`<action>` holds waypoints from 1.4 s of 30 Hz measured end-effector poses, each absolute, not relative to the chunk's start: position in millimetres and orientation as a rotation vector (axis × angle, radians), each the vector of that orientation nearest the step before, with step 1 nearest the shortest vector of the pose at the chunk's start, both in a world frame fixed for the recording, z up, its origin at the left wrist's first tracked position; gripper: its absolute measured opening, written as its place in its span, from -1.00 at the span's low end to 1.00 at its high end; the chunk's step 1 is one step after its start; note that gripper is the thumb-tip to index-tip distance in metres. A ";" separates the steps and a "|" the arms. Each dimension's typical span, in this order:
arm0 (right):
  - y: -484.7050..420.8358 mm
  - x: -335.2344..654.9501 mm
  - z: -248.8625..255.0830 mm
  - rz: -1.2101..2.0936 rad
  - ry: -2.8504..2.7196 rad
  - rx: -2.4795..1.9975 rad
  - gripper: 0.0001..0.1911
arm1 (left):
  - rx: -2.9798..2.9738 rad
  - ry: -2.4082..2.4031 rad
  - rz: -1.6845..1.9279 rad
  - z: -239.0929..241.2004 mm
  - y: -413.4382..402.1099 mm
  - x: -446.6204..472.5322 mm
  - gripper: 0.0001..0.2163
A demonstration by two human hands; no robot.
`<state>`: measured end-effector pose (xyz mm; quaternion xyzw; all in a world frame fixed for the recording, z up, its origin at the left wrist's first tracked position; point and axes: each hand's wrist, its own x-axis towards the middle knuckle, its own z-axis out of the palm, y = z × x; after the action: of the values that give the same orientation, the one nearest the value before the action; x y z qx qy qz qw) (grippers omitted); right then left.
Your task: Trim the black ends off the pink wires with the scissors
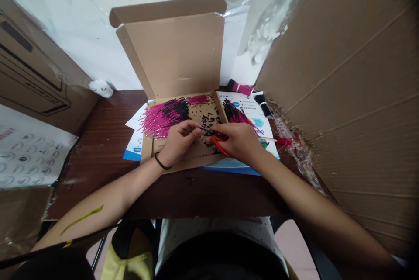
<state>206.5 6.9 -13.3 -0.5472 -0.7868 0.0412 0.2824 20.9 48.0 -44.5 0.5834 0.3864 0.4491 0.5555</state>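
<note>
My left hand (179,141) pinches a thin pink and black wire over an open flat cardboard box (173,55). My right hand (238,142) is closed round a red-handled cutting tool (218,144) whose jaws meet the wire at the middle of the box. A heap of pink and black wires (163,116) fills the box's left half. Small black cut bits (209,120) lie scattered in its right half. A second bunch of pink and black wires (236,113) lies on a printed sheet (255,112) just right of the box.
A large cardboard panel (347,88) walls off the right side. Bundled wires (240,88) and a black bundle (262,103) lie at the back right. A red-tipped tool (283,141) lies right of my hand. A printed sheet (26,153) and a carton (29,79) stand left on the brown table (108,140).
</note>
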 end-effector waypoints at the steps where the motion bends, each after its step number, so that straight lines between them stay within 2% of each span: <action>1: 7.2 206.6 -14.0 0.101 -2.109 -1.487 -0.70 | 1.381 0.916 1.063 -44.4 47.8 21.0 -0.74; 12: 7.1 203.0 -11.4 0.134 -2.018 -1.585 -0.62 | 1.326 0.772 1.055 -39.7 45.9 23.3 -0.68; 34: 2.4 201.4 -7.8 0.079 -2.027 -1.518 -0.66 | 1.524 0.863 1.097 -39.0 45.8 22.0 -0.69; 42: 0.8 200.9 -9.3 0.043 -2.082 -1.510 -0.74 | 1.542 0.888 1.101 -41.4 47.0 21.4 -0.69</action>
<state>200.9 0.8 -9.3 -0.5636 -0.7768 0.0160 0.2807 21.4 47.0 -41.4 0.6380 0.3674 0.4553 0.5007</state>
